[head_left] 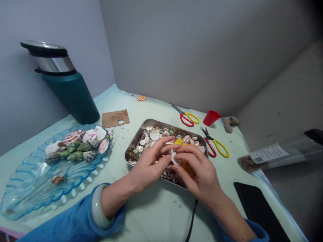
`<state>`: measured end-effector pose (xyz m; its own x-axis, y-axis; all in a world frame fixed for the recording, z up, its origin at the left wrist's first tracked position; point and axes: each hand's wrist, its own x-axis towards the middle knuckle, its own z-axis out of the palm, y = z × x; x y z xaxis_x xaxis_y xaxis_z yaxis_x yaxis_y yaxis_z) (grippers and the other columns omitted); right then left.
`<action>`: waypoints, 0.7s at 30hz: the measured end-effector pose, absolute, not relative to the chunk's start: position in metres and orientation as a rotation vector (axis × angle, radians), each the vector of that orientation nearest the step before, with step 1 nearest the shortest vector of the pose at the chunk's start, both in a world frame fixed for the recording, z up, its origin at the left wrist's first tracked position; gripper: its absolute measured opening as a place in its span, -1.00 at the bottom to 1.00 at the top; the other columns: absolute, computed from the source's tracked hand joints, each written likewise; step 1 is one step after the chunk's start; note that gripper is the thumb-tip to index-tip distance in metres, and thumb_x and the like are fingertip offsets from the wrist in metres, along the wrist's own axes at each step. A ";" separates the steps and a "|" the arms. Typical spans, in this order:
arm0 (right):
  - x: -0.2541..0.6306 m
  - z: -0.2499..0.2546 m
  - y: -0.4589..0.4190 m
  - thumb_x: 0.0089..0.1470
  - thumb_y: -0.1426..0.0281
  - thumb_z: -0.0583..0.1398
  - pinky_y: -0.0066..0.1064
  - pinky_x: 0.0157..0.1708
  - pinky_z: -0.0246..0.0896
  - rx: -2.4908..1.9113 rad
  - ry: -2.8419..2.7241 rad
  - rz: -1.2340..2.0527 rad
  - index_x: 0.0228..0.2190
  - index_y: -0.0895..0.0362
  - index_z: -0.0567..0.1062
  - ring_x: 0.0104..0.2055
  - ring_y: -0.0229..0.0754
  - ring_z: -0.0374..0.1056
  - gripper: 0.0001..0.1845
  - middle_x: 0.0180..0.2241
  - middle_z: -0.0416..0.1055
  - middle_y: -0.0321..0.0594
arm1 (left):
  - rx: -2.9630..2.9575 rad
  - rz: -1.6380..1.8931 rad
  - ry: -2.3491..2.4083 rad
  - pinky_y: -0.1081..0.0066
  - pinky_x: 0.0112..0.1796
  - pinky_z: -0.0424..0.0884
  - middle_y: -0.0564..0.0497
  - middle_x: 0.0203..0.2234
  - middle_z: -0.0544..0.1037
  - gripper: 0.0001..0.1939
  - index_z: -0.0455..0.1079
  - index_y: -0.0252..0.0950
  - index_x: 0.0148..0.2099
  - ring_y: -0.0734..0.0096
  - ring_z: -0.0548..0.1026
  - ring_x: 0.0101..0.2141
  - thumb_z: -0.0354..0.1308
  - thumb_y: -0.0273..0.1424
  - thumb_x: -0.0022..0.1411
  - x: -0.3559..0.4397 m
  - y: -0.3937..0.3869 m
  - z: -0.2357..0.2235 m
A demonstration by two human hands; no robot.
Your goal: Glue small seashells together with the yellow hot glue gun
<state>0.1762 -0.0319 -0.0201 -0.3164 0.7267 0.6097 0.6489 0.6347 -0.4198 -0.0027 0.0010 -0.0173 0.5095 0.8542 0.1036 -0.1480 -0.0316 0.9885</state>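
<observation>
Both hands meet over a metal tray (pixel 137 137) filled with several small seashells. My left hand (pixel 148 164) pinches with thumb and fingers at a small white shell (pixel 173 157). My right hand (pixel 199 169) is curled round the same white shell from the other side, with something orange partly hidden under its fingers. At the left, a blue shell-shaped glass dish (pixel 32 183) holds several larger shells, green, white and red-speckled, in its far part.
A teal flask (pixel 67 87) with a steel lid stands at the back left, beside a brown card (pixel 115 118). Two red-and-yellow scissors (pixel 188 117) (pixel 217 146), a red cup (pixel 211 117), a black phone (pixel 259 210) and a clear tube (pixel 277 154) lie to the right.
</observation>
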 end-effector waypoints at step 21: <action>0.175 -0.023 -0.031 0.08 0.45 0.22 -0.28 -0.10 0.33 -1.156 -2.002 0.047 -0.10 0.16 0.35 -0.04 -0.13 0.31 -0.68 -0.09 0.34 -0.05 | 1.434 0.906 0.681 0.32 -0.09 0.36 -0.23 0.12 0.41 -0.47 0.11 -0.31 0.28 0.18 0.39 0.08 -0.01 -0.50 0.27 -0.002 0.002 -0.018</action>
